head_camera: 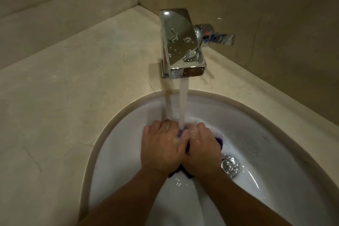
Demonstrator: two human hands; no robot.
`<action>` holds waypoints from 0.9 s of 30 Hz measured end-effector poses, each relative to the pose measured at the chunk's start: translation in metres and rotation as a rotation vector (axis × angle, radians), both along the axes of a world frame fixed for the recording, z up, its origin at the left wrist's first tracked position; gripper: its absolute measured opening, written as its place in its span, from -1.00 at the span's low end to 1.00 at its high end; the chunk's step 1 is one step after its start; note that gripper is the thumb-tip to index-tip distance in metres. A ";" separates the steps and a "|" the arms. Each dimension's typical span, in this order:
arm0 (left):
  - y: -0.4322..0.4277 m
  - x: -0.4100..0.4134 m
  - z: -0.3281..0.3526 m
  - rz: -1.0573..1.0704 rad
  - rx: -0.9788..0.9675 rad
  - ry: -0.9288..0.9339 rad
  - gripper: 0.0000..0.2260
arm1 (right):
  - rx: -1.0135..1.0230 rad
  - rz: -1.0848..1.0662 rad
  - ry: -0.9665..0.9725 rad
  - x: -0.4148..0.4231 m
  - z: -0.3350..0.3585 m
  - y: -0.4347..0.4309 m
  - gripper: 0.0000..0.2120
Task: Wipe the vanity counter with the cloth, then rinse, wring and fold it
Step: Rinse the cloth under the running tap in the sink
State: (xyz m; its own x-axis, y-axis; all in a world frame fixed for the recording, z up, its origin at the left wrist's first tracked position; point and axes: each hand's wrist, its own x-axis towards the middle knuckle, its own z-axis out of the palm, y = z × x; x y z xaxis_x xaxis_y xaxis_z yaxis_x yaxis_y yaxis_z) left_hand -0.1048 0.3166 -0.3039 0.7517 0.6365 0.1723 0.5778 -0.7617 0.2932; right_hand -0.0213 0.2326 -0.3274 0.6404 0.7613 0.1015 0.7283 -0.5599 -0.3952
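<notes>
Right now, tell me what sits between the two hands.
In the head view, the purple cloth is bunched between the left hand and right hand, under the water stream.

text: none legible | faucet handle [214,36]: red, blue dots

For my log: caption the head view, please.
The left hand and right hand grip a dark purple cloth under the running square chrome tap.

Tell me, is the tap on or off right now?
On. A stream of water falls from the faucet spout onto the purple cloth, which both hands grip over the sink.
</notes>
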 end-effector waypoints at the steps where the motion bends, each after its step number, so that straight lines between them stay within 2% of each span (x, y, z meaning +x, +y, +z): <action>1: 0.001 0.002 -0.001 0.018 0.006 -0.007 -0.67 | -0.044 0.029 -0.029 0.002 0.004 0.002 -0.83; 3: 0.003 0.006 0.000 0.024 -0.009 -0.019 -0.65 | -0.036 0.066 -0.109 0.004 0.015 0.002 -0.88; 4: 0.003 0.008 0.001 0.015 -0.029 -0.010 -0.63 | -0.064 0.089 -0.082 0.007 0.020 0.001 -0.86; 6: 0.003 0.012 0.002 0.000 -0.067 0.044 -0.57 | -0.230 0.128 0.091 0.015 0.026 0.000 -0.61; 7: 0.004 0.012 0.002 0.003 -0.083 0.058 -0.55 | -0.266 0.126 0.146 0.018 0.028 -0.001 -0.56; 9: 0.004 0.013 0.001 0.018 -0.099 0.030 -0.55 | -0.246 0.102 0.155 0.019 0.024 0.000 -0.62; 12: 0.004 0.016 -0.001 0.020 -0.078 -0.010 -0.63 | -0.133 0.069 0.107 0.017 0.017 0.002 -0.83; 15: 0.005 0.011 0.001 0.003 -0.144 -0.080 -0.72 | -0.113 0.050 0.228 0.017 0.019 -0.001 -0.83; 17: 0.008 0.007 0.010 0.007 -0.321 -0.194 -0.72 | 0.028 0.025 0.384 0.016 0.032 -0.002 -0.78; 19: 0.013 0.005 0.028 0.117 -0.660 -0.448 -0.79 | 0.219 0.000 0.496 0.014 0.049 0.002 -0.65; 21: 0.016 0.002 0.046 0.263 -0.946 -0.646 -0.83 | 0.423 -0.057 0.715 0.010 0.065 0.004 -0.49; 22: 0.016 -0.001 0.052 0.288 -0.957 -0.667 -0.83 | 0.505 -0.091 0.841 0.008 0.072 0.003 -0.43; 23: 0.016 -0.006 0.054 0.284 -0.884 -0.633 -0.83 | 0.547 -0.118 0.907 0.005 0.074 0.001 -0.41; 24: 0.013 -0.012 0.052 0.282 -0.773 -0.569 -0.83 | 0.555 -0.133 0.873 0.001 0.074 -0.002 -0.43; 27: 0.001 -0.023 0.037 0.219 -0.496 -0.428 -0.68 | 0.413 -0.270 0.532 -0.013 0.051 -0.019 -0.57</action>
